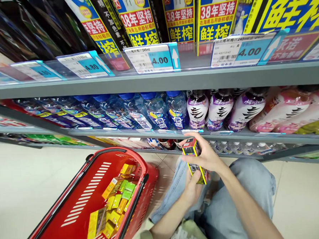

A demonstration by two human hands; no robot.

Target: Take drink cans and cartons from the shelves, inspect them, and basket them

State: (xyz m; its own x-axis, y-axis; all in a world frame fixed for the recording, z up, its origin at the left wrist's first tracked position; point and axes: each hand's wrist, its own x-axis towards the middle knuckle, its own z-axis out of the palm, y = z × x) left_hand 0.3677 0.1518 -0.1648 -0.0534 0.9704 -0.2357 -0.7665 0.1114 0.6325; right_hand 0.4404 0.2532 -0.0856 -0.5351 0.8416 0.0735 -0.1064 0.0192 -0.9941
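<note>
Curled hands (208,157) around small carton (191,150)

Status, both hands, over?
Left hand and right hand gripping small black-and-yellow rectangular carton. Red plastic basket at left. Nothing visibly blocking hands.

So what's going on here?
Someone's holding one small carton with both hands in front of store shelves. The left hand has its near end; the right hand grips it farther up. A red basket sits on the floor to the left, with small yellow and green boxes inside. Drink bottles line the shelf ahead. The carton is out of the basket, in hand.
</note>
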